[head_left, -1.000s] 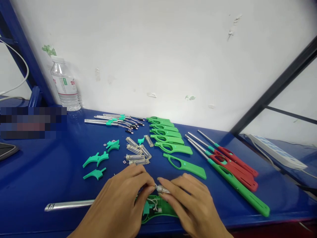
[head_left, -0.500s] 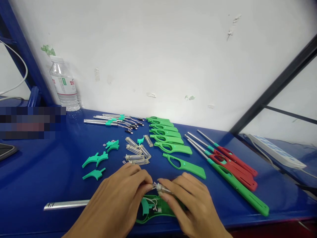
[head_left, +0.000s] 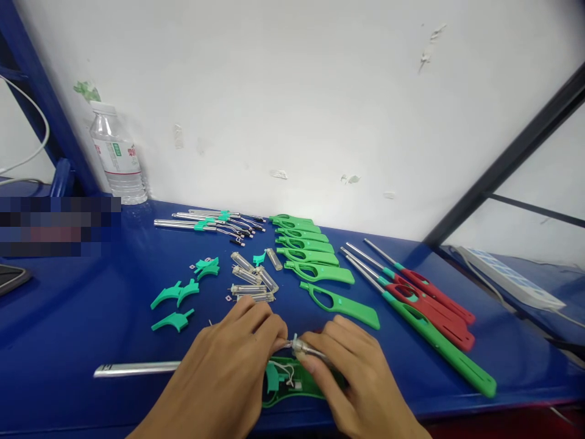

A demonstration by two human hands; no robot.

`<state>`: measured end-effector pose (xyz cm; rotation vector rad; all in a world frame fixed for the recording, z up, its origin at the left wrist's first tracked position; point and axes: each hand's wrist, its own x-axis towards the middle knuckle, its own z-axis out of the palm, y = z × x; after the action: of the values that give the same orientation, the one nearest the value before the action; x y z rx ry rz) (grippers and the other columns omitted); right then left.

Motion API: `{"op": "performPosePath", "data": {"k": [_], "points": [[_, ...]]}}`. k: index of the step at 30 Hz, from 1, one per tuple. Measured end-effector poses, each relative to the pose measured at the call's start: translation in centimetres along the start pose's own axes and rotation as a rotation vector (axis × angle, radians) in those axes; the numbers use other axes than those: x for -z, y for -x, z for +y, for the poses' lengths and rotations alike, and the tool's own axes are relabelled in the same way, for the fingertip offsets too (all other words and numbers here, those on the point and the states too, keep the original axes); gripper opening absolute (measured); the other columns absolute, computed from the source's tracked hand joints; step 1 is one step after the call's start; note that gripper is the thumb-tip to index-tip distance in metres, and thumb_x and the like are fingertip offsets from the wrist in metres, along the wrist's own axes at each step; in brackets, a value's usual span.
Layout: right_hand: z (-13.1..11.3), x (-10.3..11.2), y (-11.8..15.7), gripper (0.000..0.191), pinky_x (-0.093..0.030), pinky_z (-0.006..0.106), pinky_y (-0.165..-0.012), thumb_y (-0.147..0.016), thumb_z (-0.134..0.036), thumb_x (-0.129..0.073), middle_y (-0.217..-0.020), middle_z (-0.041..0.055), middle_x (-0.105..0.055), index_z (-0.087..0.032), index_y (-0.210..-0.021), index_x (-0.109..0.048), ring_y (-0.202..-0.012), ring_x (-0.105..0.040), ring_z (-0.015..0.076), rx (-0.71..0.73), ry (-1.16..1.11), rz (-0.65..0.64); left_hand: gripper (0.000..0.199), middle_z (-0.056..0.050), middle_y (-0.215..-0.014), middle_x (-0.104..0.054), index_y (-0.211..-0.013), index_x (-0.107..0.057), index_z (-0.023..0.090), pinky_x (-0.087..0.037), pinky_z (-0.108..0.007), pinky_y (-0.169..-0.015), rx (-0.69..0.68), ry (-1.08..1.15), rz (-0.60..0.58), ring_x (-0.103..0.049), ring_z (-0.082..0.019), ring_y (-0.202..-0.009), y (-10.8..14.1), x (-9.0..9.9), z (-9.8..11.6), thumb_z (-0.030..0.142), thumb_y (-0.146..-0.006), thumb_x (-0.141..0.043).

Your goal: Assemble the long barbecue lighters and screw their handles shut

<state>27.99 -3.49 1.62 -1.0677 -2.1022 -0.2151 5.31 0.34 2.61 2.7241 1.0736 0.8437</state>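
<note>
Table [head_left: 68,347]: blue, against a white wall [head_left: 297,91].
Rod [head_left: 137,369]: lies beside the left hand, one end hidden behind it.
Left hand [head_left: 237,350]: fingertips pinched on what looks like a pale piece [head_left: 287,344] at the tank's tip.
Shell [head_left: 312,383]: green, below the hands, with a trigger [head_left: 273,377] and wires [head_left: 289,368] inside.
Tank [head_left: 300,346]: clear, between the hands; fitting its tip seems the step in hand, and the next move likely calls for fine alignment.
Right hand [head_left: 354,369]: fingers closed around the tank, steadying it.
</note>
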Motion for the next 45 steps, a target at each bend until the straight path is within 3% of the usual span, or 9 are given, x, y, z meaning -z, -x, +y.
{"op": "performPosePath", "data": {"k": [7, 15, 25, 28, 32, 36, 42, 45], "points": [[0.0, 0.2, -0.1, 0.039, -0.063, 0.031, -0.092, -0.128, -0.041, -0.044, -0.084, -0.0015, -0.081, -0.024, -0.113, -0.076, -0.073, -0.08, 0.017, 0.025, 0.013, 0.028, 0.04, -0.005, -0.093, -0.076, -0.097, -0.068, 0.024, -0.06, -0.039, -0.065, -0.03, -0.011, 0.04, -0.074, -0.029, -0.088, 0.1, -0.3, 0.2, -0.004, -0.099, -0.04], [0.1, 0.2, -0.1, 0.037, -0.06, 0.028, -0.094, -0.128, -0.04, -0.046, -0.083, -0.0039, -0.078, -0.024, -0.113, -0.075, -0.072, -0.078, 0.0145, 0.03, 0.009, 0.031, 0.038, -0.005, -0.094, -0.075, -0.095, -0.066, 0.025, -0.058, -0.039, -0.063, -0.041, -0.032, 0.033, -0.072, -0.029, -0.088, 0.1, -0.2, 0.4, -0.001, -0.102, -0.039], [0.1, 0.3, 0.0, 0.037, -0.059, 0.03, -0.081, -0.128, -0.04, -0.046, -0.082, -0.0024, -0.077, -0.024, -0.114, -0.076, -0.071, -0.075, 0.0163, 0.038, 0.005, 0.022, 0.038, -0.004, -0.095, -0.076, -0.099, -0.064, 0.026, -0.058, -0.037, -0.065, -0.038, -0.078, 0.029, -0.073, -0.028, -0.09, 0.4, -1.1, 0.1, -0.003, -0.099, -0.04], [0.3, 0.2, 0.4, 0.032, -0.059, 0.032, -0.089, -0.127, -0.038, -0.049, -0.085, -0.0026, -0.077, -0.025, -0.115, -0.075, -0.075, -0.076, 0.0178, -0.002, 0.002, 0.014, 0.038, -0.001, -0.099, -0.079, -0.101, -0.068, 0.027, -0.061, -0.035, -0.076, -0.035, -0.028, -0.018, -0.074, -0.025, -0.091, 0.2, -0.7, -0.4, -0.002, -0.102, -0.043], [0.6, 0.1, 0.9, 0.028, -0.058, 0.035, -0.098, -0.126, -0.035, -0.051, -0.092, -0.0013, -0.081, -0.027, -0.115, -0.075, -0.083, -0.079, 0.0203, -0.049, 0.009, -0.002, 0.032, 0.001, -0.099, -0.081, -0.105, -0.071, 0.027, -0.06, -0.032, -0.07, 0.009, -0.01, 0.08, -0.076, -0.023, -0.089, -0.1, -0.1, -0.5, 0.007, -0.112, -0.046], [0.5, 0.1, 0.7, 0.033, -0.058, 0.034, -0.099, -0.127, -0.039, -0.047, -0.093, -0.0023, -0.084, -0.028, -0.113, -0.074, -0.085, -0.082, 0.0198, -0.045, 0.029, 0.029, 0.039, -0.002, -0.095, -0.077, -0.097, -0.069, 0.024, -0.061, -0.036, -0.069, -0.02, -0.043, 0.035, -0.075, -0.026, -0.086, 0.1, -0.2, -0.2, -0.002, -0.104, -0.04], [0.1, 0.3, 0.0, 0.04, -0.06, 0.03, -0.097, -0.128, -0.044, -0.044, -0.09, -0.0028, -0.085, -0.027, -0.109, -0.076, -0.081, -0.083, 0.0175, -0.024, 0.023, 0.075, 0.035, -0.004, -0.099, -0.072, -0.104, -0.063, 0.024, -0.052, -0.036, -0.057, -0.027, -0.09, 0.038, -0.073, -0.029, -0.09, 0.2, -1.5, -0.1, -0.004, -0.101, -0.043], [0.1, 0.4, -0.1, 0.041, -0.059, 0.027, -0.1, -0.128, -0.045, -0.044, -0.089, -0.0044, -0.084, -0.027, -0.109, -0.076, -0.079, -0.083, 0.0151, -0.026, 0.013, 0.073, 0.035, -0.002, -0.1, -0.071, -0.104, -0.059, 0.026, -0.053, -0.038, -0.06, -0.053, -0.065, 0.05, -0.073, -0.028, -0.09, 0.3, -1.8, 0.0, -0.004, -0.102, -0.042]]}}
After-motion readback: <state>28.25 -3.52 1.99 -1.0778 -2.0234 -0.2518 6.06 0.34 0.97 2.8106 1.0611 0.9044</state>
